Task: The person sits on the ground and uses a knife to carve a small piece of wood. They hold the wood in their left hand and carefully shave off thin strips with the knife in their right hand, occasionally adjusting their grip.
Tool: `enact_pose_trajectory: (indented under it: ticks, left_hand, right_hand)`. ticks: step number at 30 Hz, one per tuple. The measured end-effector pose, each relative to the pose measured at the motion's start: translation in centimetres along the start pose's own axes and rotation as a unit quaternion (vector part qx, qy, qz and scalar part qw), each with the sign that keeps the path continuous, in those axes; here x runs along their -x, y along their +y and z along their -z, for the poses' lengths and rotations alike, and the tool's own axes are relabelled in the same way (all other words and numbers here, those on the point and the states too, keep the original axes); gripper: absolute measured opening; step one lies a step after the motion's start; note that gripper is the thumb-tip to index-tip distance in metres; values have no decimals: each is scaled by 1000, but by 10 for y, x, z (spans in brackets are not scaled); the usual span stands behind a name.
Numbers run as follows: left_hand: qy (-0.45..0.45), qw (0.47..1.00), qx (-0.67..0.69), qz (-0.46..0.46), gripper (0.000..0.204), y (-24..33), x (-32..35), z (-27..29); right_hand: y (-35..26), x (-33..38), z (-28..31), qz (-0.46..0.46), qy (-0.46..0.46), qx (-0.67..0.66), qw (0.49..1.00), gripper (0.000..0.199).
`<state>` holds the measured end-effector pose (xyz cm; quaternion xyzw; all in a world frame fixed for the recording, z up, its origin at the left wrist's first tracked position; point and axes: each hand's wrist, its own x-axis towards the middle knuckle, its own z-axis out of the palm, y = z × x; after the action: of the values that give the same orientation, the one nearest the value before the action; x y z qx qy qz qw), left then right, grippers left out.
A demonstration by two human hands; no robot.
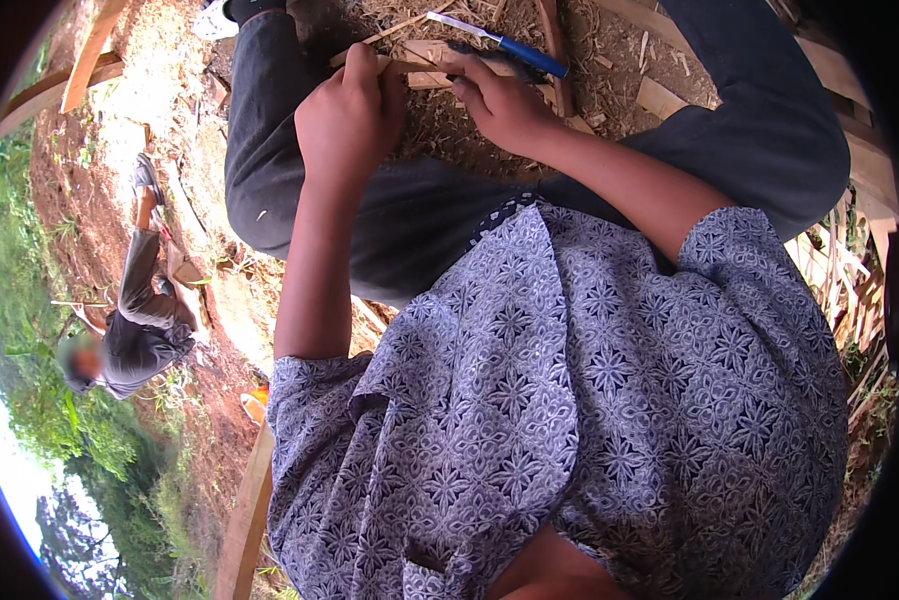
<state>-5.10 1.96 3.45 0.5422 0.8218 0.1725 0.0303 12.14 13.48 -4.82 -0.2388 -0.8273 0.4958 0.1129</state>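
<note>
A thin strip of wood [421,67] spans the gap between my two hands, above the ground between my legs. My left hand [347,118] is closed round its left end, with the thumb side toward the right hand. At the other end, my right hand [499,102] pinches the strip between thumb and fingers. Just beyond the right hand lies a chisel [524,52] with a blue handle and a bright metal blade pointing to the upper left. Part of the strip is hidden under my fingers.
Wood shavings and offcuts [659,98] litter the ground. An upright wooden piece [557,45] stands near the chisel. Long boards [859,150] lie at the right. At the left, another person [149,340] sits or crouches on the earth slope, with a wooden beam [244,520] nearer me.
</note>
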Motion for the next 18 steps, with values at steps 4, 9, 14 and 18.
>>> enact_pose_trajectory:
  ticks: [4,9,14,18]
  left_hand:
    - [10,1000,1,27,20,2,-1,0]
    - [4,999,9,49,18,-9,2,0]
    - [-9,998,21,52,18,-11,4,4]
    - [3,1000,8,26,19,-7,3,1]
  right_hand:
    - [26,4,2,-153,-167,110,968,31]
    - [29,-6,10,-325,-173,-200,908,37]
    - [0,-18,10,-53,12,-89,995,38]
    - [19,7,-8,-5,-13,50,999,25]
